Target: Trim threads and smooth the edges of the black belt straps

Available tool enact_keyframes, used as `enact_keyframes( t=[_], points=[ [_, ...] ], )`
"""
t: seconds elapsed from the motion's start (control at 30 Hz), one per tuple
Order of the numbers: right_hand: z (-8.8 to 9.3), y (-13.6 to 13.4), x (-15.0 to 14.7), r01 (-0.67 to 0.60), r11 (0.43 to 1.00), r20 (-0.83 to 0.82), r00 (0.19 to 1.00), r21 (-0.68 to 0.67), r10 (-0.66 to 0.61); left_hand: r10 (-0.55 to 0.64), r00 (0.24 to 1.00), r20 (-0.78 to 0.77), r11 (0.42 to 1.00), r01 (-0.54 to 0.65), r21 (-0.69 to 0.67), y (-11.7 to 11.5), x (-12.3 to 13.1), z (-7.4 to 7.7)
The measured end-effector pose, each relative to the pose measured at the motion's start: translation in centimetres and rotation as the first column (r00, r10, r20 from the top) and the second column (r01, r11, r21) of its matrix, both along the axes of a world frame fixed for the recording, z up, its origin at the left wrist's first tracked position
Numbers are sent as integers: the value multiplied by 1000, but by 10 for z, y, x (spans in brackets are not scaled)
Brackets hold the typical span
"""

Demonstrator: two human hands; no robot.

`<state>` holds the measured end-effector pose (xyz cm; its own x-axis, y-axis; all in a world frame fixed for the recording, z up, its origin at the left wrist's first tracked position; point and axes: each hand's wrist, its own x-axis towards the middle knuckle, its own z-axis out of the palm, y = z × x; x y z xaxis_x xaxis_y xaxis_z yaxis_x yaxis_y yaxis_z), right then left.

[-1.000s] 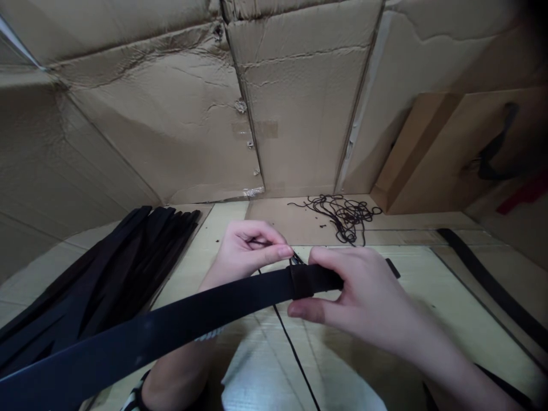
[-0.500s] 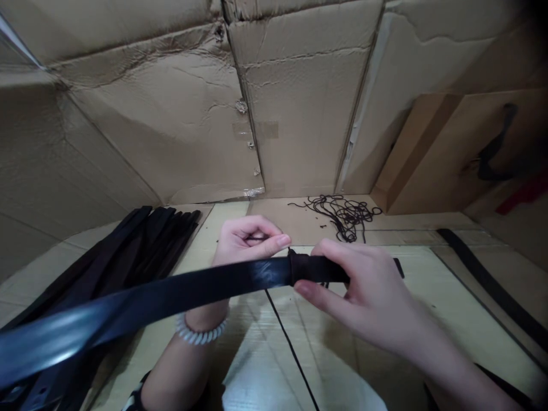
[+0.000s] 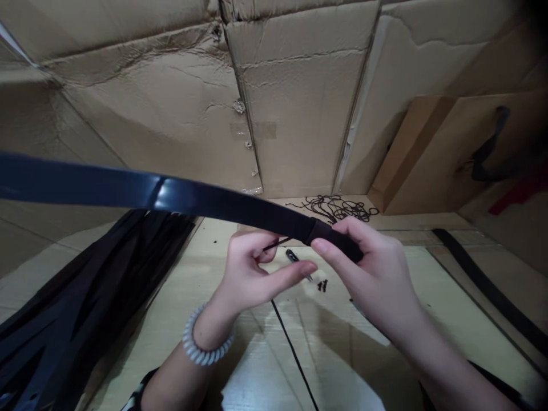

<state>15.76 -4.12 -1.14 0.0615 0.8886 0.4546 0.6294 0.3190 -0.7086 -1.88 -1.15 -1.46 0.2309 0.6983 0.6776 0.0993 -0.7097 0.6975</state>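
A long dark belt [image 3: 240, 206] stretches from the left edge to my right hand [image 3: 372, 268], which is closed around its end. My thumb presses near a dark band [image 3: 319, 229] that wraps the belt there. My left hand [image 3: 252, 268] sits just below the belt, its curled fingers closed on a thin black cord [image 3: 276, 244] leading up to the band. Its thumb points right, away from the cord. A further length of cord [image 3: 291, 345] hangs below that hand toward the bottom edge. Between the hands on the table lie a small pointed tool [image 3: 293, 257] and several tiny dark bits [image 3: 322, 285].
Many dark straps [image 3: 85, 308] are piled at the left. Tangled black cords [image 3: 342, 208] lie at the back, before a cardboard wall [image 3: 299, 125]. A brown paper bag [image 3: 419, 154] leans at the right, near another dark strap [image 3: 483, 285]. A pale sheet [image 3: 295, 377] lies in front.
The belt's left part has swung upward, and its held end has turned and tilted down to the right. My left hand has dropped, its thumb now apart from the fingers. The pointed tool has come into view.
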Motion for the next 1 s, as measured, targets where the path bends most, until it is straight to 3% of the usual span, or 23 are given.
enact_keyframes(
  t=[0.1,0.23,0.3,0.5,0.8,0.87,0.93,0.97,1.0],
  points=[
    [3,-1,3,-45,999,34,998,7,45,47,992,119,992,-32,-123,-2,7,0],
    [5,-2,8,-323,943,-58,946,-81,319,12,981,193,963,41,-268,-6,10,6],
    [5,-1,9,-404,912,-76,914,-76,398,-12,983,184,954,66,-294,-6,8,8],
    [6,-1,12,-386,904,25,921,186,389,-18,996,87,952,43,-303,-4,-1,6],
    [4,-6,3,-209,959,-70,972,192,226,-133,989,68,969,144,-203,-4,2,1],
    [6,-5,6,-217,963,-96,967,162,234,-115,993,14,980,115,-164,-7,0,1],
    [10,-3,14,-328,944,-101,939,29,329,-88,996,-7,986,86,-145,-9,-2,2],
    [12,-2,19,-428,900,-117,901,-79,418,-88,996,8,986,89,-142,-9,-2,3],
    [14,0,25,-535,821,-165,844,-199,510,-107,994,30,983,110,-147,-8,-3,3]
  ],
)
